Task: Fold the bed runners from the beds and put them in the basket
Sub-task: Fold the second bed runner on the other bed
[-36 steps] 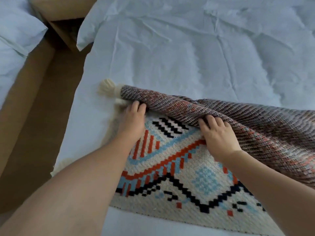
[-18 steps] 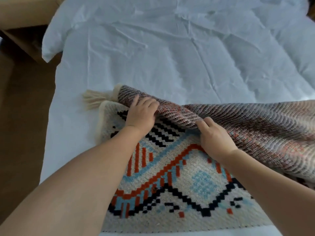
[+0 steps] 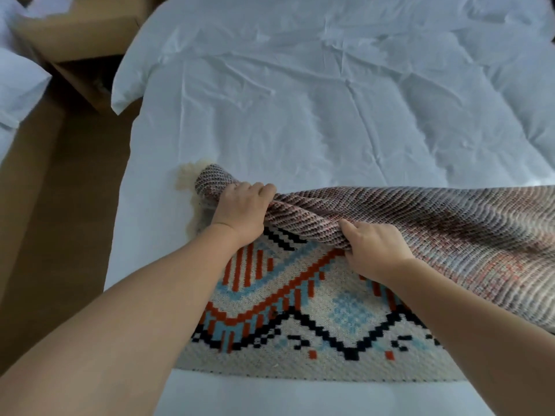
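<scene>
- A woven bed runner (image 3: pixel 345 313) is laid across the lower half of the frame, on a bed w/ a white duvet (image 3: pixel 315 109).
- Patterned face (cream ground, orange, black & light-blue zigzags) is shown at bottom center; near edge is seen running left-right low in the frame.
- The far part of the runner is folded over toward the camera, so the striped grey-brown reverse side (image 3: pixel 435 223) is exposed from center to the right edge of the frame.
- The left hand (image 3: pixel 240 211) is closed on the folded edge near its left end, approx. center of frame; fingers are curled over the top of the fabric, thumb is hidden.
- The right hand (image 3: pixel 372 250) is closed on the same folded edge, just right of & lower than the left; cloth is bunched under the fingers.
- A cream tassel fringe (image 3: pixel 189 181) is seen sticking out at the runner's left end, just left of the left hand, resting on the duvet.
- A pillow corner (image 3: pixel 129 82) is seen overhanging the bed's upper-left edge.
- A brown wooden nightstand (image 3: pixel 75 40) is placed at upper left, beside the bed; brown floor (image 3: pixel 60 205) is seen down the left side.
- White bedding of a 2nd bed (image 3: pixel 18 85) is visible at the far left edge.
- The basket can't be seen in this view.
</scene>
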Motion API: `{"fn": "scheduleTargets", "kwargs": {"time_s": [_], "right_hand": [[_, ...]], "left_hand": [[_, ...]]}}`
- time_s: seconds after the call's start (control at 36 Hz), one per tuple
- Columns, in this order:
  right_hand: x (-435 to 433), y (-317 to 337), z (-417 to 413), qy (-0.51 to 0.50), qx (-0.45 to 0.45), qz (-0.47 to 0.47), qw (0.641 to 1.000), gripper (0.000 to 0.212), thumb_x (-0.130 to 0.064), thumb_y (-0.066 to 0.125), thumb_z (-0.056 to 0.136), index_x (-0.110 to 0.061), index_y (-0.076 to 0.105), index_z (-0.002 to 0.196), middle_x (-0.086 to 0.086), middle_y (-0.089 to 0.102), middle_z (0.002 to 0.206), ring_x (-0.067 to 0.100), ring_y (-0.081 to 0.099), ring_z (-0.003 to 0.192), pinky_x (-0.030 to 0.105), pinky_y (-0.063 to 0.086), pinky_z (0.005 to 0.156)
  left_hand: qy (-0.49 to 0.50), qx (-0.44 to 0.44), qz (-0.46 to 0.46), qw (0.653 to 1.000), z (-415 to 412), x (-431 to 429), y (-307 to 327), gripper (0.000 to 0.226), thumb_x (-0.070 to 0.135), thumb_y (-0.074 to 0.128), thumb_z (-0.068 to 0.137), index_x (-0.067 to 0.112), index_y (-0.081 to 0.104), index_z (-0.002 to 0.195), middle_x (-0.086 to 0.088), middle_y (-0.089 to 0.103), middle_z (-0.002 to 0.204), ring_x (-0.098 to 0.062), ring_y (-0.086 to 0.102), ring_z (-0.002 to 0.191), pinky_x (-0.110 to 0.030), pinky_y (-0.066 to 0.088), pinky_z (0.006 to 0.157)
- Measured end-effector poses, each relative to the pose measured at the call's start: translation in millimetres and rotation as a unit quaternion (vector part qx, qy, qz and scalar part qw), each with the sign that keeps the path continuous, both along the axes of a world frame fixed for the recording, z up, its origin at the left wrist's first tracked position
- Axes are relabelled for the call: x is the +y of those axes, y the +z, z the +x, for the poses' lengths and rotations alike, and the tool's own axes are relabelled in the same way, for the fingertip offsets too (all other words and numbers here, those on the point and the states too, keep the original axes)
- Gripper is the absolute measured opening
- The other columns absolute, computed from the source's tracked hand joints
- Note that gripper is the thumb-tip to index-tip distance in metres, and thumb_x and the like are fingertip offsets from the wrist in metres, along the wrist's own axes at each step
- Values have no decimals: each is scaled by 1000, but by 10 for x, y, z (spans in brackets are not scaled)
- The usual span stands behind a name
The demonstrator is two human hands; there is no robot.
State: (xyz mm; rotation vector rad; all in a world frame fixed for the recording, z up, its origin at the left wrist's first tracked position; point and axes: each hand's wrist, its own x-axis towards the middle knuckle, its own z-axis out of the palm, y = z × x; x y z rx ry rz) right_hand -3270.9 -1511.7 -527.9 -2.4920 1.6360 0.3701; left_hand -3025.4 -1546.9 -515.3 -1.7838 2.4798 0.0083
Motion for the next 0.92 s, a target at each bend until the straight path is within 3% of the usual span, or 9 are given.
{"fn": "scheduleTargets", "kwargs": {"time_s": [0.08,0.17,0.28,0.42,0.5,0.61,0.72,0.81,0.92], "right_hand": [[58,15,-12,7,-6,-4,1000,55,-36,44,95,-17,29,144,-5,50,85,13,50,68,23,36,53],[127,-23,-45,18,-19,-26,999,56,-40,37,94,-18,27,145,-5,52,91,13,52,71,24,38,53],[198,-74,0,17,-57,-37,998,64,-37,37,94,-18,13,151,2,55,116,18,57,92,32,49,79],[302,-69,323,60,-87,-55,993,87,-55,51,89,-15,6,153,10,34,149,27,43,129,42,36,108],[378,-3,619,70,-105,-85,988,93,-63,53,84,-12,15,152,11,42,143,28,52,120,41,42,100],[352,61,737,61,-106,-51,991,62,-25,48,94,-14,22,149,3,56,121,19,59,94,30,50,81],[392,84,777,33,-120,2,992,64,-6,44,90,-16,20,149,2,53,109,14,55,70,28,55,58],[445,77,753,48,-149,21,987,60,-13,47,94,-18,21,148,4,50,120,16,56,69,29,54,56],[477,90,810,80,-118,23,990,46,-23,46,99,-15,30,141,0,60,93,16,54,64,25,49,55]], "left_hand": [[-17,39,-26,999,61,137,-80,54,-1,52,74,14,45,125,-5,53,116,-27,50,107,-40,35,100],[-40,79,-62,994,154,280,-116,54,-8,48,66,7,57,118,-11,60,110,-33,55,103,-46,38,101],[-30,123,-95,987,215,460,-82,48,-5,61,60,6,67,106,-11,62,97,-33,55,92,-46,43,92],[43,184,-34,981,162,610,94,36,2,64,76,7,59,111,-2,61,68,-26,58,62,-35,50,61],[27,158,-22,987,208,660,180,25,7,62,80,10,63,105,-2,65,69,-25,59,59,-32,48,58],[1,150,-30,988,202,666,131,31,-14,54,68,6,65,88,-5,67,83,-26,61,69,-34,51,56],[48,157,-59,985,432,798,96,37,-20,50,66,1,63,93,-11,64,85,-29,59,71,-38,49,57],[97,125,-47,986,550,943,73,42,-15,48,73,7,59,107,-6,64,94,-27,57,85,-36,44,79],[108,106,-28,988,629,1082,38,37,-4,53,80,15,57,112,-1,65,100,-24,55,97,-31,33,95]]}}
